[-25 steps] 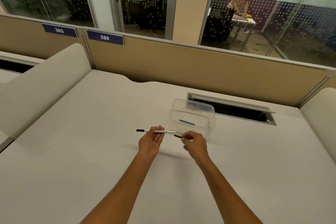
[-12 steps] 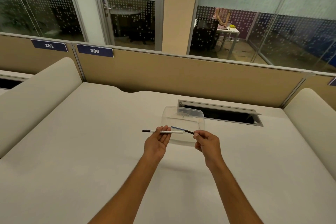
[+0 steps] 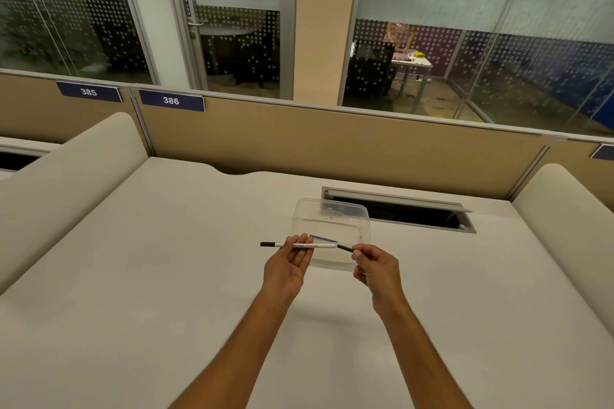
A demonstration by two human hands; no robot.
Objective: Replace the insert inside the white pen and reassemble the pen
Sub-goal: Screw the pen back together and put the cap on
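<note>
From my seat I see 2 bare hands raised over the middle of the table [image 3: 166, 276], between its near and far edges. Starting at the left, the dark end of the pen [image 3: 309, 245] sticks out past the left hand [image 3: 287, 264]. That hand is palm up, and the white barrel lies level across its fingertips [image 3: 300, 240], which curl lightly round it with the thumb at the near side. I count 1 pen, with dark print along the barrel.

At the barrel's right end, a thin dark insert [image 3: 345, 248] slants down to the right. Its left tip is at the barrel's mouth; I cannot tell whether it is inside. The right hand [image 3: 377, 271] pinches the insert's right end between thumb and forefinger, the other fingers curled under. I count 1 insert in the hands.

Behind both hands, toward the far edge, 1 clear tub [image 3: 332, 219] stands on the table, with 1 slim blue strip [image 3: 323, 238] showing through it just behind the pen. Right of the tub, 1 open slot [image 3: 398, 214] is cut into the table at its far edge.
</note>
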